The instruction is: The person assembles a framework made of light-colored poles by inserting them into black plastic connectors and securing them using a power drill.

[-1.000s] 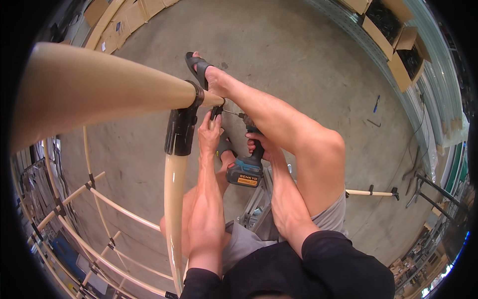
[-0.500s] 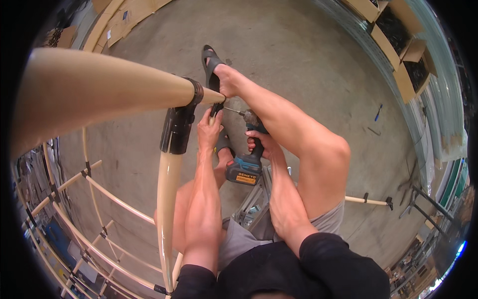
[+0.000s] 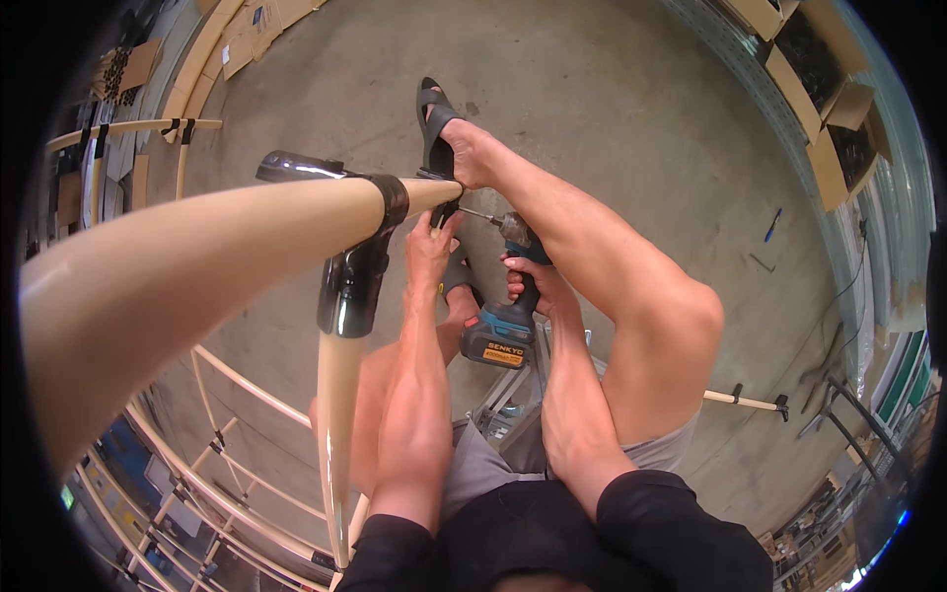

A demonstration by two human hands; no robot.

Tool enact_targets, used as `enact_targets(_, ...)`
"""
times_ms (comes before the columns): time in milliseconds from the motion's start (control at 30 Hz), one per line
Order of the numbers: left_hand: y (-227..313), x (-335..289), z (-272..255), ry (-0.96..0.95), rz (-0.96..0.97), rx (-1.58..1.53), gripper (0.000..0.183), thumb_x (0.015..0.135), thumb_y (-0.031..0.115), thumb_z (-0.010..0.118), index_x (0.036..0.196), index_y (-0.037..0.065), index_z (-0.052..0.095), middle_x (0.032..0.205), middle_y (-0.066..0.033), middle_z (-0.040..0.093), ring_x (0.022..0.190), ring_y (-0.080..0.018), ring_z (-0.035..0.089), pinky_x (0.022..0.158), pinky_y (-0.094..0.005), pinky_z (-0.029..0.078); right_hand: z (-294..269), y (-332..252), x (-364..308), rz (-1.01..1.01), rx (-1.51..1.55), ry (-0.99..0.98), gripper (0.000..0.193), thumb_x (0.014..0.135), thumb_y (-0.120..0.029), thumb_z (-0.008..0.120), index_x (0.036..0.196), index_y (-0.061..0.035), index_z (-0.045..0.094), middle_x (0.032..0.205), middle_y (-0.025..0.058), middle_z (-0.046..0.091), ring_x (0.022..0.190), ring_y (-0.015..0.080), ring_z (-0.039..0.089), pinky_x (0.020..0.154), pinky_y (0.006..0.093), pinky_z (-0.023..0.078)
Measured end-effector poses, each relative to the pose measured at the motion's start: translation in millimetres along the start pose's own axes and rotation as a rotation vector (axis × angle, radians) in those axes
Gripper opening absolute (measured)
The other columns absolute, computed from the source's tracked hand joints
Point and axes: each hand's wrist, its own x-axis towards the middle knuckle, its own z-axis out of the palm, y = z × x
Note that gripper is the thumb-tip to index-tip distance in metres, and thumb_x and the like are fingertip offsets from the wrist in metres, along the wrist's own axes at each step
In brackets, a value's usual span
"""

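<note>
Right up by the camera, a fat cream pipe (image 3: 217, 227) runs from the left rim, where it's cut off, to a small black connector (image 3: 447, 210) at its far end. Left hand (image 3: 428, 255) has its fingers closed on that connector; right hand (image 3: 533, 280) is wrapped round the power drill (image 3: 505, 321), just to the right. The bit (image 3: 478, 213) lies nearly sideways, pointing left at the connector. Can't tell if the tip's touching, and the leg (image 3: 592, 227) hides the drill's back end. Farther off: a slim blue tool (image 3: 772, 227).
</note>
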Motion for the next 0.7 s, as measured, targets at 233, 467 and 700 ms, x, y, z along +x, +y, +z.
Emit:
enact_targets(233, 2.6, -3.3, 5.0, 0.051, 0.09, 0.006, 0.031, 0.095, 0.026, 0.069, 0.111, 0.0, 0.064, 0.066, 0.0, 0.051, 0.056, -0.0069, 0.053, 0.047, -0.026, 0.05, 2.7, 1.5, -0.5, -0.009, 0.01, 0.044, 0.022, 0.086, -0.015, 0.075, 0.095, -0.0107, 0.056, 0.066, -0.0015, 0.05, 0.055, 0.0103, 0.05, 0.056, 0.029, 0.045)
enact_targets(467, -6.9, 0.0, 0.6, 0.061, 0.095, 0.101, 0.033, 0.093, 0.03, 0.07, 0.099, -0.001, 0.061, 0.061, -0.0006, 0.049, 0.053, -0.0087, 0.053, 0.046, -0.0295, 0.05, 8.3, 3.0, -2.4, -0.036, -0.034, 0.042, 0.022, 0.085, -0.016, 0.076, 0.09, -0.0105, 0.056, 0.065, -0.0016, 0.05, 0.055, 0.0108, 0.051, 0.056, 0.0294, 0.045)
enact_targets(700, -4.0, 0.0, 2.2, 0.017, 0.071, 0.308, 0.045, 0.093, 0.048, 0.059, 0.109, 0.006, 0.063, 0.066, -0.0177, 0.068, 0.075, -0.0404, 0.07, 0.069, -0.048, 0.051, 0.3, 6.1, -3.3, -0.02, -0.036, 0.073, 0.023, 0.085, -0.017, 0.077, 0.089, -0.0115, 0.055, 0.064, -0.0021, 0.05, 0.055, 0.0102, 0.05, 0.055, 0.0291, 0.045)
